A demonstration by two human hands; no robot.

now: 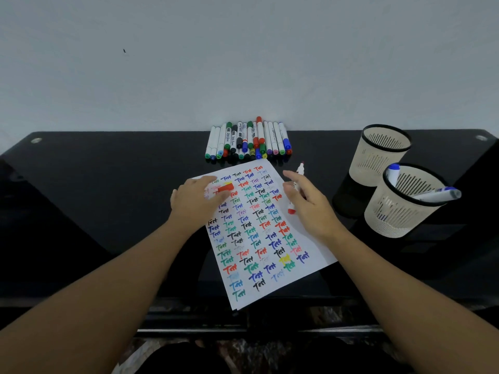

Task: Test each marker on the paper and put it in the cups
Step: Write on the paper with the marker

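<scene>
The black table (108, 198) carries everything, and the paper (305, 233) lying at its middle serves as the landmark. The sheet is tilted and nearly filled with rows of the word "Test" in red, green, blue, black and a little yellow, so by the look of it much testing is already done, though bare space remains along its right margin.

To the right of the paper stand two slotted cups. The nearer cup (391, 211) holds two blue-capped markers (432, 195); the farther cup (378, 157), behind it, looks empty from this angle, though its bottom is hidden.

Just beyond the paper's far edge lies the pile of markers (248, 141), capped, side by side, against the wall. With roughly twenty there and only two visibly in a cup, I judge most of the sorting still lies ahead.

Over the paper's upper left corner the left hand (194, 203) rests palm down, its fingers closed around a red cap (226, 188) whose end pokes out past the fingertips.

At the paper's right edge the right hand (307, 203) grips the red marker (298, 175), uncapped, nib pointing away toward the pile, forefinger stretched forward. It seems ready either to write or to be recapped; I cannot tell which.
</scene>
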